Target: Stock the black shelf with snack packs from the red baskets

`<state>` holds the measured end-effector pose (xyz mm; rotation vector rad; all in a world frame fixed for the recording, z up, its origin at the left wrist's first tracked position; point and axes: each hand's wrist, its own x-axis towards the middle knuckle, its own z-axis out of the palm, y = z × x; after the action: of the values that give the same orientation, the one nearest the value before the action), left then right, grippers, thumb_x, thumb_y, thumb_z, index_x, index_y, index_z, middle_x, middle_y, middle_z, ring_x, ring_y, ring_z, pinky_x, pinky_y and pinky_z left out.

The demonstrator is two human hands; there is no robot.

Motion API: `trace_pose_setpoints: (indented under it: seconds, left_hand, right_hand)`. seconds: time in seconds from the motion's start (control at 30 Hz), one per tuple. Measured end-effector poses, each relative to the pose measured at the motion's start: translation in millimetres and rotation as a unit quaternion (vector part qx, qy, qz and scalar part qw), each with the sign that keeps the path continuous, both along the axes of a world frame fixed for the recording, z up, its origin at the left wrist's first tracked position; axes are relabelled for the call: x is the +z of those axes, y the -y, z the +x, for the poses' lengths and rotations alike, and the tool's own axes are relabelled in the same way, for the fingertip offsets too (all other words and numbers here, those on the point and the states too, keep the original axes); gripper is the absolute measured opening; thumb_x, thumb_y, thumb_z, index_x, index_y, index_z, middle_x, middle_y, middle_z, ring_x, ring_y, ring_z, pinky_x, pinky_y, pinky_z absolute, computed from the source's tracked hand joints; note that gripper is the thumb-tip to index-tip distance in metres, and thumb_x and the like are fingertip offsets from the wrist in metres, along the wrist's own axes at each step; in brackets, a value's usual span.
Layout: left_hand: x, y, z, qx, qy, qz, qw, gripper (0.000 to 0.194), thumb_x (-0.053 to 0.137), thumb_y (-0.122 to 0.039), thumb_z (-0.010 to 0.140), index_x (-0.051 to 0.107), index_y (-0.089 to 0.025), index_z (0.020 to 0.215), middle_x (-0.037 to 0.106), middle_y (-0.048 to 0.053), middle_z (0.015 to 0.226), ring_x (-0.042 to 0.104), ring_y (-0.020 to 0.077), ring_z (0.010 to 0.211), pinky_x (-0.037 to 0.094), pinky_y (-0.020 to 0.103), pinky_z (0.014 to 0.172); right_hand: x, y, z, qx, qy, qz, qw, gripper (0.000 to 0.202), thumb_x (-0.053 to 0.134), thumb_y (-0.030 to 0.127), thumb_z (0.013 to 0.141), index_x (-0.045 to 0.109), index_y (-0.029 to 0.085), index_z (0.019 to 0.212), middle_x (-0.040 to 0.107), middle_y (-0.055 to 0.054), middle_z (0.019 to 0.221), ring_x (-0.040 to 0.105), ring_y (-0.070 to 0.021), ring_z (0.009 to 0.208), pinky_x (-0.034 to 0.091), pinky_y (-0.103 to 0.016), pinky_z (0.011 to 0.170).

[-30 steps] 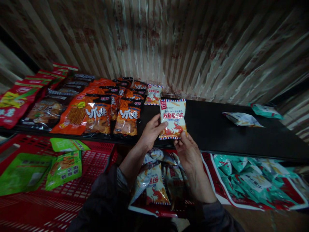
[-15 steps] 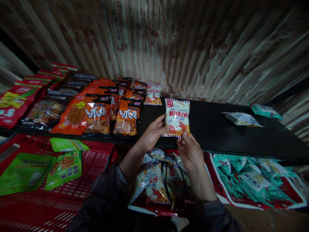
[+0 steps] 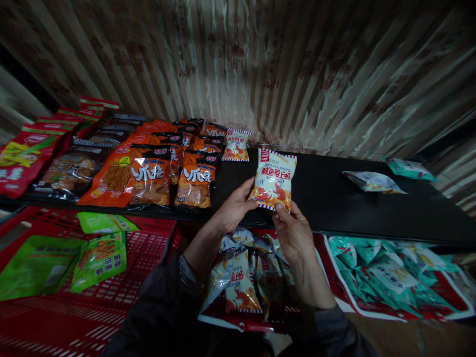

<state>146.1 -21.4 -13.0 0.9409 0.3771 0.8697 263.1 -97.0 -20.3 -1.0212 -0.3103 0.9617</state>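
A white snack bag [image 3: 274,178] with red lettering and a shrimp picture is held upright, slightly tilted, above the black shelf [image 3: 320,208]. My left hand [image 3: 234,206] grips its lower left edge, thumb in front. The lower right corner is pinched by my right hand [image 3: 293,230]. A matching small bag [image 3: 236,145] stands at the back of the shelf, beside orange and black bags [image 3: 195,181]. Below my hands, more of the white bags [image 3: 240,285] lie in a red container, partly hidden by my forearms.
Red and brown snack bags [image 3: 70,168] fill the shelf's left. A white packet [image 3: 373,182] and a teal packet [image 3: 409,169] lie at its right. Underneath are a red basket [image 3: 148,248] with green bags [image 3: 100,260] and a container of teal bags [image 3: 394,277].
The held bag has tilted slightly clockwise, its top moving a little up and to the right. Both hands keep their hold.
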Motion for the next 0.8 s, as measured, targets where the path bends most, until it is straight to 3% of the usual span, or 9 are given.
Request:
trace_pose_setpoints:
  seconds: [0.27,0.43,0.53,0.67,0.8]
  left_hand:
    - [5.9,-1.2,-4.4,0.002,-0.034,0.007,0.999,0.06,0.076,-0.021,0.071,0.061,-0.018,0.129,0.07,0.009,0.12,0.059,0.0269,0.119,0.041,0.038,0.103]
    - [-1.2,-2.3,-1.4,0.042,-0.059,0.03,0.997,0.057,0.079,-0.036,0.073,0.062,-0.016,0.124,0.071,0.01,0.114,0.064,0.0254,0.107,0.046,0.036,0.096]
    - [-6.6,-3.8,-0.5,0.063,-0.074,0.031,0.995,0.057,0.08,-0.036,0.072,0.061,-0.015,0.121,0.071,0.01,0.113,0.065,0.0237,0.103,0.047,0.035,0.093]
    - [-7.3,-5.5,-4.9,0.035,-0.086,0.041,0.995,0.053,0.08,-0.033,0.072,0.063,-0.016,0.119,0.071,0.009,0.113,0.065,0.0237,0.103,0.048,0.034,0.091]
    - [-3.5,-3.3,-9.4,-0.04,-0.096,0.056,0.993,0.053,0.081,-0.032,0.071,0.064,-0.016,0.119,0.07,0.009,0.116,0.064,0.0239,0.104,0.048,0.034,0.091]
  right_hand:
    - [-7.1,0.0,2.1,0.004,0.019,-0.007,1.0,0.035,0.089,0.025,0.055,0.075,0.024,0.087,0.073,0.003,0.086,0.06,-0.0093,0.072,0.046,-0.02,0.062]
    - [-11.5,0.1,-1.0,0.03,0.033,-0.026,0.999,0.038,0.089,0.027,0.055,0.076,0.024,0.091,0.075,0.003,0.088,0.06,-0.0093,0.07,0.046,-0.022,0.063]
    - [-8.0,0.3,-2.7,0.055,0.055,-0.022,0.997,0.041,0.089,0.03,0.057,0.076,0.024,0.095,0.076,0.003,0.094,0.064,-0.0109,0.08,0.049,-0.024,0.075]
    - [1.8,0.1,1.9,0.025,0.063,-0.001,0.998,0.049,0.086,0.039,0.063,0.072,0.023,0.107,0.074,-0.002,0.111,0.066,-0.017,0.102,0.047,-0.032,0.096]
    - [7.8,1.0,17.5,-0.035,0.042,0.028,0.998,0.043,0.084,0.046,0.066,0.072,0.022,0.099,0.075,-0.002,0.106,0.067,-0.0155,0.102,0.05,-0.029,0.092]
